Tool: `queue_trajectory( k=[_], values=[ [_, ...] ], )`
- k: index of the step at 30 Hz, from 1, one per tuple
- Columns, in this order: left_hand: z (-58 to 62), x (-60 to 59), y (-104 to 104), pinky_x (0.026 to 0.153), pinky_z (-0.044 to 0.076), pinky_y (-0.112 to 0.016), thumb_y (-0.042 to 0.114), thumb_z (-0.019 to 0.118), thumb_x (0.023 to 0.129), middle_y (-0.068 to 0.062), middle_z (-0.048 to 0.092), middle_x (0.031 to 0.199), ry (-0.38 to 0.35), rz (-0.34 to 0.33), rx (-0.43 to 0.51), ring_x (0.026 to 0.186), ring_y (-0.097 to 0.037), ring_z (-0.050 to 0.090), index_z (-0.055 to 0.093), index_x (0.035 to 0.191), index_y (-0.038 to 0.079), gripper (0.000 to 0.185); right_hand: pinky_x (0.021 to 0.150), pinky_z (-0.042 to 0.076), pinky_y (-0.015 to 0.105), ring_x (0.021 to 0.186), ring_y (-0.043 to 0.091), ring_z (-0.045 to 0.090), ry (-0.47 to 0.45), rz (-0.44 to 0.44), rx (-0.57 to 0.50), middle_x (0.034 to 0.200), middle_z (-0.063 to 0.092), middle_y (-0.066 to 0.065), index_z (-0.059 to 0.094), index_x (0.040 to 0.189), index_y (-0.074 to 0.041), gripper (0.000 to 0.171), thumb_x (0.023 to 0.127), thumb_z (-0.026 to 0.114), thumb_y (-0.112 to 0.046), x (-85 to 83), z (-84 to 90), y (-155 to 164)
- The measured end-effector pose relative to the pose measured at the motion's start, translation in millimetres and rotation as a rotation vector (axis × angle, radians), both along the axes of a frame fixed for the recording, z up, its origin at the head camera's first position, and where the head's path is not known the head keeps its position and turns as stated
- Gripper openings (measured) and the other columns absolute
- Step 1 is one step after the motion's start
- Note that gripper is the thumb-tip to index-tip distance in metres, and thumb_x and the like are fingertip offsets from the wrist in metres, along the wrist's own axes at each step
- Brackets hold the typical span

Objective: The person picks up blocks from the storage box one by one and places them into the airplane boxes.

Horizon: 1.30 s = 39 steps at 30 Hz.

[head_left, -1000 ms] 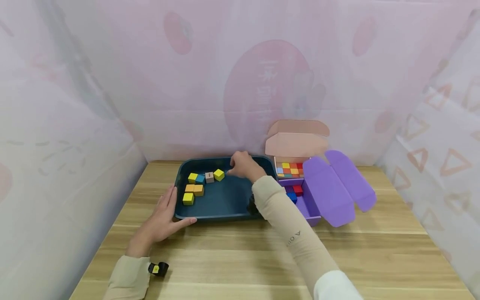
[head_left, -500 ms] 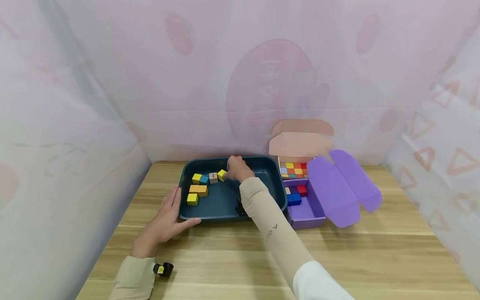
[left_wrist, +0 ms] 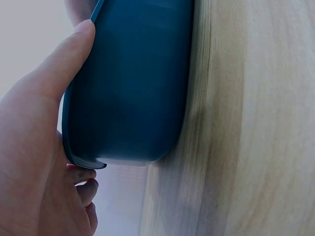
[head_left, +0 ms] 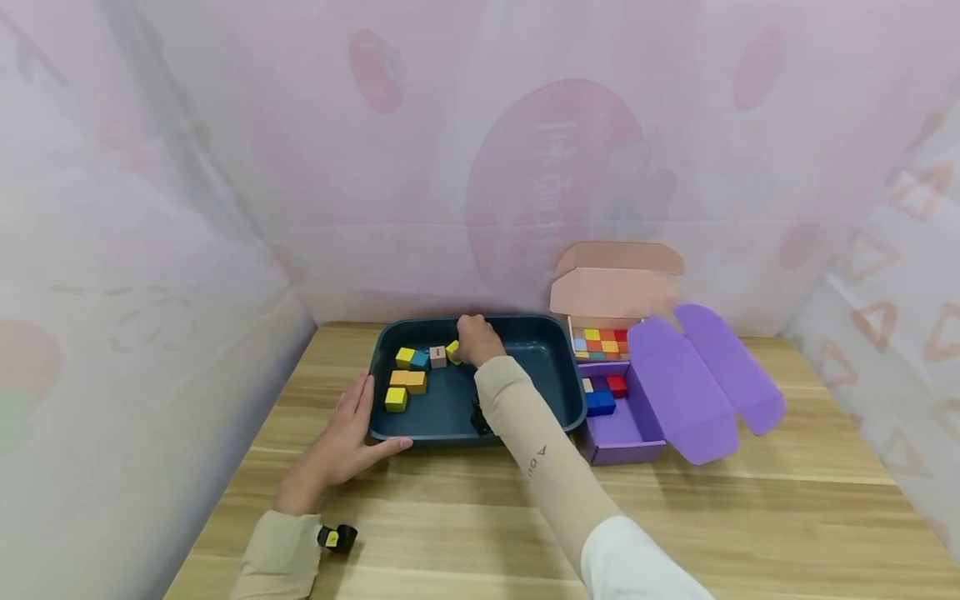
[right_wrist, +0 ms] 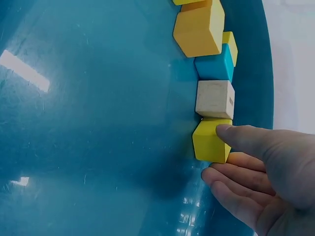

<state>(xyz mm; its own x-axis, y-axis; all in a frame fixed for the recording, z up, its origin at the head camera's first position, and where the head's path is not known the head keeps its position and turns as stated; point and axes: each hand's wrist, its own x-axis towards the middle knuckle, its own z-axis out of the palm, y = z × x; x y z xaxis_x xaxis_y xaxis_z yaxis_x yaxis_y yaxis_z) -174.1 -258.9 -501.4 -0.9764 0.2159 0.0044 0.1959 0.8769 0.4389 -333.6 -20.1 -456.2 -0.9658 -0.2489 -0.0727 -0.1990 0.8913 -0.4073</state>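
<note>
A dark blue tray sits on the wooden table. My right hand reaches into its far part and pinches a yellow cube. In the right wrist view the thumb of my right hand lies on this yellow cube, with the fingers curled at its other side. The cube sits against a beige cube, which is followed by a light blue cube. My left hand rests flat on the table at the tray's front left corner. Its thumb lies along the tray rim.
More yellow and orange cubes lie in the tray's left part. To the right, an open purple box holds red and blue cubes. Behind it, a pink box shows a grid of coloured cubes. Patterned curtains close off three sides.
My right hand has moved left across the tray and taken hold of the yellow cube. The left hand has stayed at the tray corner. The head view has shifted slightly.
</note>
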Motion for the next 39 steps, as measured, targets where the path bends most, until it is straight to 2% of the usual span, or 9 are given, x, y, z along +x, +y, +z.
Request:
queue_trajectory(
  k=[6,9,17,25,29,33,36,39],
  values=[
    [1.3,-1.1,0.4,0.128,0.018,-0.072,0.075,0.067,0.090,-0.021,-0.006,0.178,-0.013,0.002,0.006,0.163,-0.050,0.005,-0.005,0.169,0.004,0.129,0.091,0.065,0.038,0.095,0.022,0.071,0.009,-0.005,0.023,0.114,0.073,0.010,0.071,0.122,-0.005,0.029,0.097,0.079,-0.017,-2.3,-3.4,-1.0],
    [2.9,-2.0,-0.6,0.127,0.019,-0.073,0.077,0.066,0.089,-0.021,-0.006,0.178,-0.012,0.005,0.007,0.163,-0.051,0.006,-0.006,0.169,0.005,0.130,0.089,0.065,0.038,0.094,0.023,0.071,0.017,0.002,0.026,0.113,0.072,0.011,0.071,0.122,-0.005,0.031,0.096,0.080,-0.019,-2.4,0.7,1.1],
    [5.6,-5.4,-2.4,0.125,0.020,-0.075,0.082,0.063,0.087,-0.021,-0.006,0.178,-0.011,-0.002,-0.010,0.162,-0.052,0.007,-0.006,0.169,0.005,0.132,0.094,0.065,0.040,0.097,0.023,0.071,0.053,-0.002,0.030,0.115,0.072,0.012,0.068,0.123,-0.004,0.039,0.094,0.082,-0.023,2.9,24.3,20.0],
    [8.8,-5.9,-5.5,0.125,0.018,-0.076,0.076,0.066,0.089,-0.020,-0.009,0.178,-0.023,0.001,-0.004,0.162,-0.053,0.005,-0.008,0.169,0.005,0.130,0.083,0.065,0.040,0.088,0.024,0.070,0.095,-0.032,0.014,0.105,0.069,0.012,0.068,0.116,-0.002,0.036,0.093,0.083,-0.025,23.3,49.6,46.3],
    [10.5,-7.5,-6.1,0.125,0.017,-0.076,0.078,0.065,0.089,-0.019,-0.012,0.178,-0.029,-0.007,-0.002,0.162,-0.053,0.004,-0.010,0.169,0.006,0.131,0.070,0.061,0.033,0.074,0.021,0.066,0.078,-0.054,-0.019,0.084,0.065,0.008,0.069,0.097,-0.005,0.026,0.093,0.083,-0.026,36.2,60.6,61.6],
    [11.7,-8.5,-7.7,0.125,0.017,-0.076,0.079,0.064,0.088,-0.020,-0.011,0.178,-0.027,-0.007,-0.001,0.162,-0.053,0.004,-0.010,0.169,0.005,0.132,0.054,0.051,0.027,0.054,0.018,0.054,0.065,-0.065,-0.041,0.057,0.049,0.002,0.069,0.073,-0.007,0.032,0.093,0.083,-0.028,49.4,70.5,78.8],
    [12.0,-8.7,-7.8,0.126,0.015,-0.075,0.078,0.065,0.089,-0.019,-0.012,0.178,-0.023,-0.015,0.005,0.163,-0.052,0.004,-0.010,0.169,0.005,0.132,0.050,0.048,0.025,0.048,0.017,0.048,0.094,-0.072,-0.052,0.051,0.043,0.000,0.070,0.066,-0.007,0.036,0.093,0.082,-0.028,61.0,75.6,94.8],
    [12.3,-8.6,-7.0,0.127,0.013,-0.075,0.077,0.066,0.089,-0.019,-0.012,0.178,-0.026,-0.025,0.013,0.163,-0.051,0.003,-0.010,0.168,0.004,0.131,0.052,0.050,0.024,0.048,0.017,0.050,0.138,-0.088,-0.069,0.051,0.047,-0.001,0.072,0.066,-0.006,0.034,0.092,0.082,-0.025,74.6,78.2,112.5]
  ],
)
